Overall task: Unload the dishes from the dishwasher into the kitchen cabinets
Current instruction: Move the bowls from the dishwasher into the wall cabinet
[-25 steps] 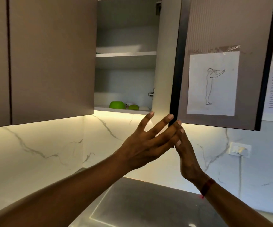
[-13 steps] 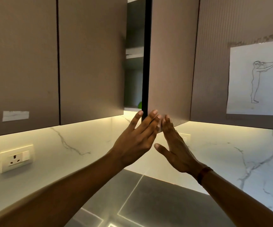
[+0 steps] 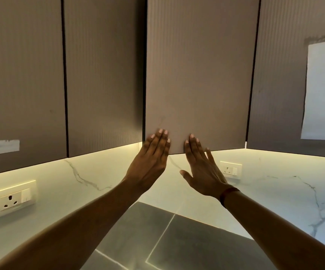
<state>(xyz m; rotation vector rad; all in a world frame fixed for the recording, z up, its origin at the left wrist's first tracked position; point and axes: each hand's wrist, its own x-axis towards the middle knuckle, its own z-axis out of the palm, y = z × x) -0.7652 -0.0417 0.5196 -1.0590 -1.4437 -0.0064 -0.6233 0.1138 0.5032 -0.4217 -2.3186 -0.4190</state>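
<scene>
Two grips, fingers straight and holding nothing: the left grip (image 3: pixel 150 158) and right grip (image 3: pixel 202 168) press flat on the lower edge of the brown ribbed cabinet door (image 3: pixel 196 75) directly above them. No dishes show. The left fingertips (image 3: pixel 160 131) lie just beside the dark seam (image 3: pixel 143 84); a hard push could pinch them or slam the door.
</scene>
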